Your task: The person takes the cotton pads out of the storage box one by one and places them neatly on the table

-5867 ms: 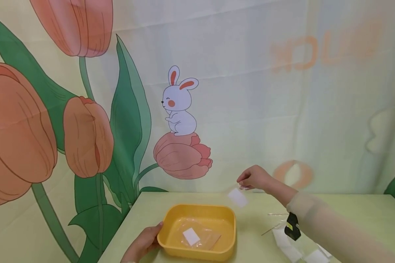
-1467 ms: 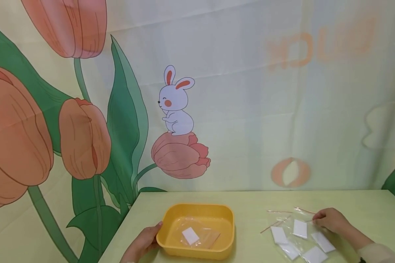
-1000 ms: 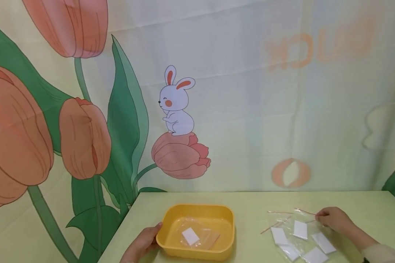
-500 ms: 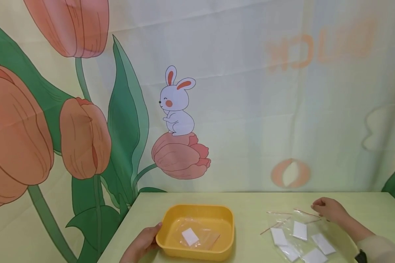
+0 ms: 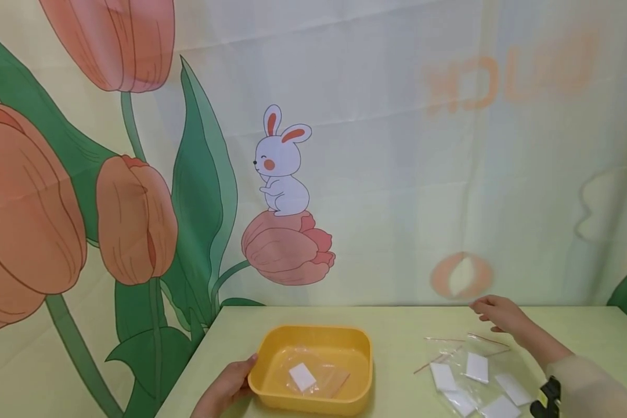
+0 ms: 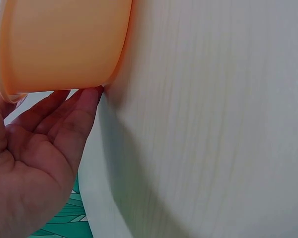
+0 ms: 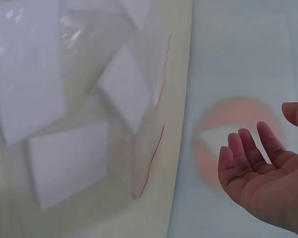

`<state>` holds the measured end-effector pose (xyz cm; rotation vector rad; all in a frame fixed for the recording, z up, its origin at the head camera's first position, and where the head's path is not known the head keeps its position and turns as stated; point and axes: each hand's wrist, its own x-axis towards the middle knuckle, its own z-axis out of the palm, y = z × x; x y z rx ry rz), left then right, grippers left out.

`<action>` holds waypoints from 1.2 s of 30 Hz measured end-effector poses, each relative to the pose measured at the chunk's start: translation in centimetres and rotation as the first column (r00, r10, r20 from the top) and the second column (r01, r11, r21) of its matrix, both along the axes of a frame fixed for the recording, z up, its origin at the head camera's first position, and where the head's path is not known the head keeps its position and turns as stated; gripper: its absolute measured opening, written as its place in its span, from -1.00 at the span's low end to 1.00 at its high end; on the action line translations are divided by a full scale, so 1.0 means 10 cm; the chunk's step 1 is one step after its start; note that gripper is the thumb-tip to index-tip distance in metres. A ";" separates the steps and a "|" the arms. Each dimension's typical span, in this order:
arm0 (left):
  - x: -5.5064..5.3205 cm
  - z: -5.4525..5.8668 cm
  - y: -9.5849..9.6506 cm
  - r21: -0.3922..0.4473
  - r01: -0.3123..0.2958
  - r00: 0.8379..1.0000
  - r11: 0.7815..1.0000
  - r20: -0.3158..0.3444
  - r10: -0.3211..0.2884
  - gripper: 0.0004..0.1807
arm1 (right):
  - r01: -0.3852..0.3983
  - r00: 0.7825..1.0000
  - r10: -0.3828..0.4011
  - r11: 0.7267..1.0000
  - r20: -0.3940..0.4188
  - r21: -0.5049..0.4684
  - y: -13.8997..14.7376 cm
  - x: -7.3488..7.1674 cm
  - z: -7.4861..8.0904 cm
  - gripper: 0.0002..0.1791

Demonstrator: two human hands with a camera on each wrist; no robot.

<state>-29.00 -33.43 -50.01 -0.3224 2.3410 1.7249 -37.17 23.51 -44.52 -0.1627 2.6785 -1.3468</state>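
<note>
A yellow plastic tray stands on the table, with a clear zip bag and the white card inside that bag lying in it. My left hand grips the tray's left side, thumb at the rim; the left wrist view shows its fingers against the outer wall. Right of the tray lie several overlapping clear zip bags with red seal lines, each white card showing through the plastic. My right hand hovers beyond them, holding nothing, its fingers loosely bent and apart in the right wrist view.
The pale green table ends at a printed cloth backdrop with tulips and a rabbit. A dark wrist camera sits on the right sleeve, above the table near the bags.
Earlier my right hand carried a bagged card, then it was at the right edge of the bag pile. It has since let go and moved up and left. The left hand stays at the tray.
</note>
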 end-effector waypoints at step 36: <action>0.00 0.04 0.04 -0.075 -0.048 0.998 0.996 0.030 0.051 -0.35 | -0.253 0.956 0.275 0.950 0.106 -0.181 -1.29 -0.28 0.74 -0.46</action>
